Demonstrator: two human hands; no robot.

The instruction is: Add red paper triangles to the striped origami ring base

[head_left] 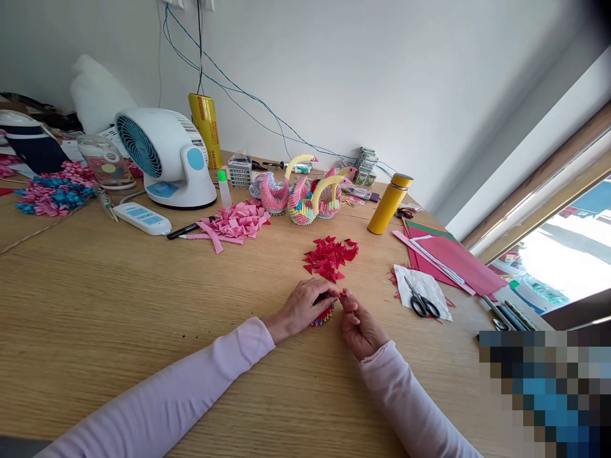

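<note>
Barely begun: left hand (pixel 301 307) closed over small multicoloured paper base (pixel 323 316), right hand (pixel 359 323) pinching one red piece (pixel 342 294); loose red pile (pixel 330 257) mid-frame still unused.

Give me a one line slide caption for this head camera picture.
Both hands, left hand and right hand, pinch a small paper model near red folded pieces.

On the wooden table (pixel 119 299), the left hand (pixel 300 308) and right hand (pixel 359 326) are met at lower centre over a small multicoloured folded-paper piece (pixel 323 316). Just above them a pile of red folded paper triangles (pixel 330 256) is seen. Black-handled scissors (pixel 422 304) are laid to the right, and a white desk fan (pixel 165 156) is set at upper left.
</note>
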